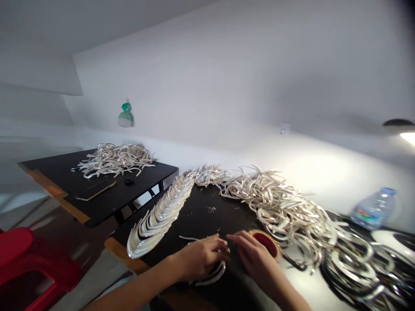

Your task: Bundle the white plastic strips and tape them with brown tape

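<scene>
My left hand (pixel 205 258) is over the front of the black table (pixel 207 216), its fingers curled round a few thin, curved white strips (pixel 212 281). The strip ends show below the fingers and behind the hand; the grip itself is partly hidden. Just to the right, my right hand (pixel 251 252) has its fingers stretched out and apart, with nothing seen in them. Beside it lies a round orange ring with a red inside (pixel 266 242), partly covered by the hand. A long row of nested, curved glossy strips (pixel 162 216) runs along the table's left side.
A large tangled heap of strips (pixel 279 194) lines the wall side, with coiled strips (pixel 353 272) at right. A plastic bottle (pixel 374 209) stands behind them. A second black table (pixel 106 185) bears another heap (pixel 116 159). A red stool (pixel 29 259) is at lower left.
</scene>
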Motion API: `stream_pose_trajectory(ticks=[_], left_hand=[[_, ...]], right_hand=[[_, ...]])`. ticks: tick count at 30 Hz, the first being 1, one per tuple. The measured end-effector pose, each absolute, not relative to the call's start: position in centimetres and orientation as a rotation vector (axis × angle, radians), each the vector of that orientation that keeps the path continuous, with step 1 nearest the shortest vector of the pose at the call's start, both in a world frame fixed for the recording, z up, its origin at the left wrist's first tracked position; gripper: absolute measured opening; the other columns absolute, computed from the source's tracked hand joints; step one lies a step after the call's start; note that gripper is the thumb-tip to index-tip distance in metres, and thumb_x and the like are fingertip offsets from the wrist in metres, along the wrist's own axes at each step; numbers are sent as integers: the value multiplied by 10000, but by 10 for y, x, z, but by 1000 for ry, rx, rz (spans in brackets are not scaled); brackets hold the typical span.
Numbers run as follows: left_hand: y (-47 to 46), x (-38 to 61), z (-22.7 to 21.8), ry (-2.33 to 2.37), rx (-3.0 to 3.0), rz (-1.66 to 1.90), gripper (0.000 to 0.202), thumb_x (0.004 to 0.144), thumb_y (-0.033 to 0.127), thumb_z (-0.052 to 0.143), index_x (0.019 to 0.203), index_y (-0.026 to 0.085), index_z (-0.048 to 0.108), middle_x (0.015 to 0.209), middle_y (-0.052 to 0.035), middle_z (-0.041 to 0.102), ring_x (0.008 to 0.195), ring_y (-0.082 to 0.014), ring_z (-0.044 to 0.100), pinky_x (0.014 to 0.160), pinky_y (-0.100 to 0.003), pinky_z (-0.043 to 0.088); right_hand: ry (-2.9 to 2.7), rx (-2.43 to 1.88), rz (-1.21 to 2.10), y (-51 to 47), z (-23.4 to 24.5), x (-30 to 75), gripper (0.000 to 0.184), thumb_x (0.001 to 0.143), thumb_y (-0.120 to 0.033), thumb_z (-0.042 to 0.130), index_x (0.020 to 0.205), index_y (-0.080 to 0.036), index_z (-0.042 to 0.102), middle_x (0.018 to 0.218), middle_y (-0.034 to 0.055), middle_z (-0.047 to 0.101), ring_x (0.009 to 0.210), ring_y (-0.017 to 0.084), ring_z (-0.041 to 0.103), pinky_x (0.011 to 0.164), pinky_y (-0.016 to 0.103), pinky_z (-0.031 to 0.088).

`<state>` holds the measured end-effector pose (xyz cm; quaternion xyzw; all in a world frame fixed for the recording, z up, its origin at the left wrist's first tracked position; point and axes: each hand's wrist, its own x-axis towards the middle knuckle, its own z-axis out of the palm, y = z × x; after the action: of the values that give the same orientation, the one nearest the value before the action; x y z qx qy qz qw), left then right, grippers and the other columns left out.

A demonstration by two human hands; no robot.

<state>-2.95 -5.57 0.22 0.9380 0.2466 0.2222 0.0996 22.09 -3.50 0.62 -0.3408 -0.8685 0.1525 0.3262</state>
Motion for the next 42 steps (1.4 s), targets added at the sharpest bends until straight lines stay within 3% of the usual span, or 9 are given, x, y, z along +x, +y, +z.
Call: stream_pose_trajectory(ticks=[5, 9, 14, 19, 21, 24, 27, 35, 42], left_hand=[[-93, -31, 16, 1542, 2416, 927, 191, 1038, 292, 485, 1080, 200, 647, 1044, -73, 691, 1040, -245, 644, 974, -412, 537], [-109, -9, 0, 1750, 2383, 681, 550, 796, 613, 802, 1105, 175, 682, 1164, -117, 669, 1127, -363, 604, 1014, -549, 502], [-104, 5, -17, 1657, 2348, 640, 188, 944, 152, 635, 1120, 208, 668, 1152, -62, 696, 1118, -276, 616, 988, -442, 512], [-118, -30, -6, 1474, 2301, 721, 410, 832, -52, 506, 1093, 241, 622, 1066, -5, 693, 1059, -195, 637, 1047, -375, 493], [-127, -46, -2, 1447, 2312, 722, 427, 821, -44, 533, 1126, 244, 615, 1085, 4, 691, 1096, -185, 640, 1206, -441, 384], [-138, -59, -4, 1414, 2338, 743, 393, 860, 51, 646, 1191, 262, 621, 1196, 2, 684, 1200, -201, 619, 1304, -536, 218], [-146, -65, -15, 1464, 2372, 782, 209, 897, 96, 682, 1043, 244, 662, 1071, 5, 685, 1128, -203, 640, 1294, -564, 243], [-180, -118, -16, 1563, 2434, 854, 177, 886, 44, 636, 935, 215, 633, 927, 0, 662, 989, -199, 660, 1278, -528, 317], [-201, -222, -18, 1926, 2331, 794, 332, 967, 242, 631, 1294, 296, 655, 1491, -55, 602, 1407, -296, 552, 1159, -474, 495]], right_hand=[[-2301, -928, 537, -44, -11, 198, 494, 982, -56, 393, 1391, -233, 607, 1313, 97, 676, 1176, 202, 674, 1024, 331, 538], [-2346, -934, 577, -44, -14, 194, 558, 951, -33, 401, 1447, -232, 559, 1417, 100, 606, 1265, 204, 628, 1103, 355, 504], [-2468, -875, 493, -52, -8, 196, 583, 924, -21, 453, 1418, -290, 608, 1427, 92, 592, 1258, 228, 602, 1098, 400, 511], [-2608, -807, 395, -60, -3, 192, 325, 919, -102, 617, 1169, -281, 722, 1479, 49, 600, 1462, 312, 433, 1230, 568, 341], [-2641, -745, 392, -63, -4, 185, 160, 973, -185, 642, 1075, -270, 732, 1280, 40, 711, 1349, 294, 544, 1242, 600, 293], [-2634, -665, 423, -70, -12, 171, 158, 1040, -210, 570, 996, -238, 719, 1028, 32, 727, 1027, 220, 657, 1110, 500, 452], [-2585, -655, 518, -76, -24, 158, 182, 1060, -220, 532, 1051, -233, 713, 1038, 52, 686, 956, 202, 629, 873, 345, 534], [-2628, -439, 527, -92, -22, 92, 141, 1038, -237, 589, 986, -224, 719, 931, 45, 678, 873, 199, 574, 795, 310, 490], [-2563, -411, 646, -88, -8, -18, 110, 972, -155, 677, 1037, -231, 723, 1056, 39, 684, 999, 204, 597, 916, 314, 516]])
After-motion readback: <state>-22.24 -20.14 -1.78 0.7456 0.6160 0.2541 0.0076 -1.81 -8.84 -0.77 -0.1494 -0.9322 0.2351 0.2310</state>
